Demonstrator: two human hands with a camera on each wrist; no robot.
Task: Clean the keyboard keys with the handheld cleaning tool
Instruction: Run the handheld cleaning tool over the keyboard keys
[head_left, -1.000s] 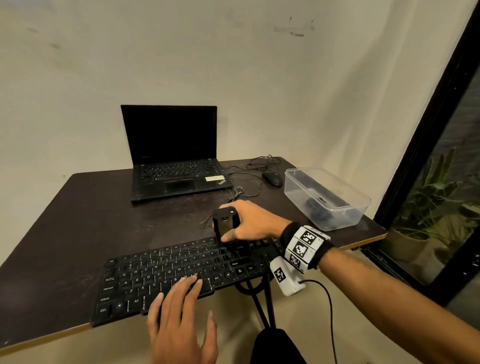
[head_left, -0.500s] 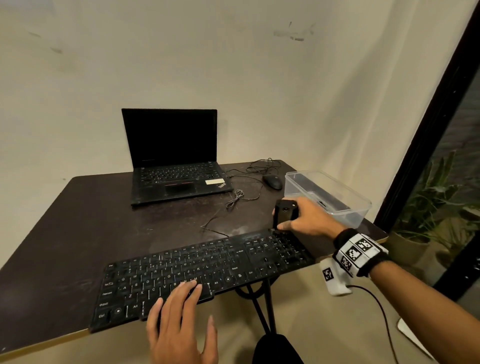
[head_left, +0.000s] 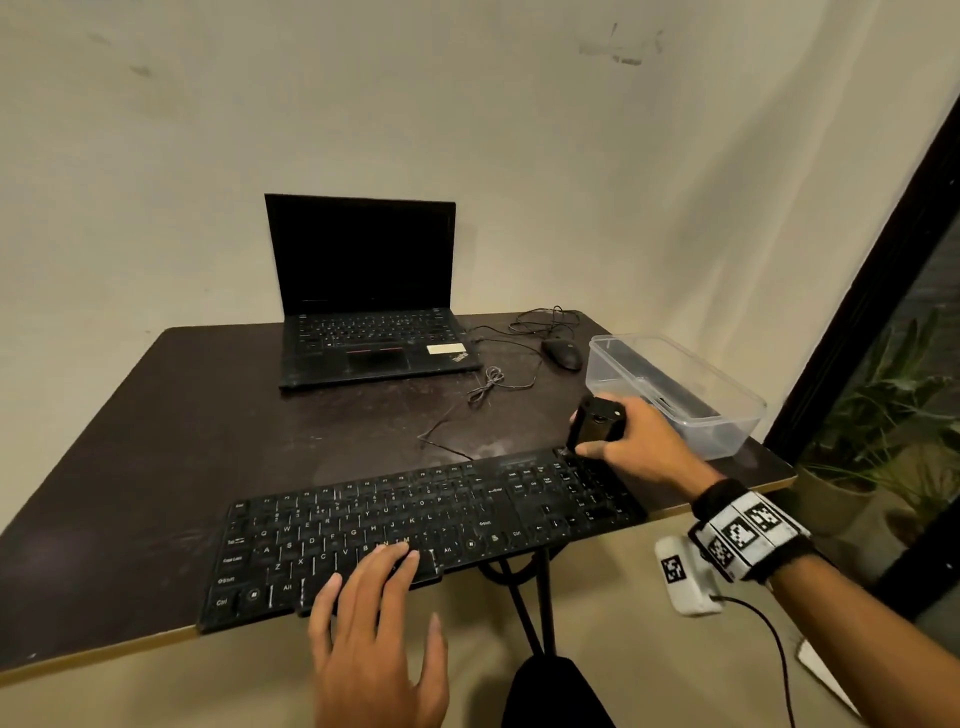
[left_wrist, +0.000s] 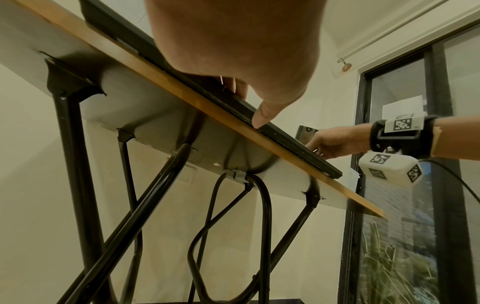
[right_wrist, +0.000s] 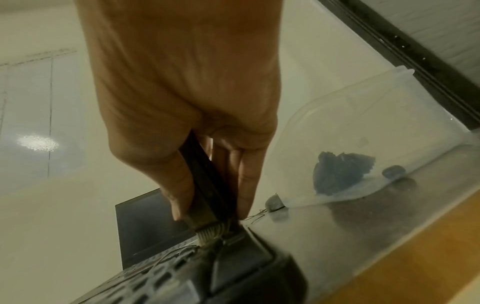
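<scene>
Since a second ago the right hand (head_left: 641, 441) has carried the gripped cleaning tool (head_left: 596, 423) from mid-row to the far right corner of the keyboard (head_left: 415, 525) at the counter (head_left: 156, 441) edge, left hand (head_left: 376, 639) flat on it; this row looks swept, so next comes shifting down a row and brushing back.

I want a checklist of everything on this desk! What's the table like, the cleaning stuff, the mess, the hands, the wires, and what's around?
Surface: dark table, scuffed.
Job's things: keyboard at near edge; cleaning tool with bristles on its far right corner.
Clutter: open laptop, mouse, clear plastic box with dark items.
Hands: right hand grips tool; left hand rests flat on keyboard.
Cables: thin cord coiled midtable.
Surroundings: wall, window, plants.
</scene>
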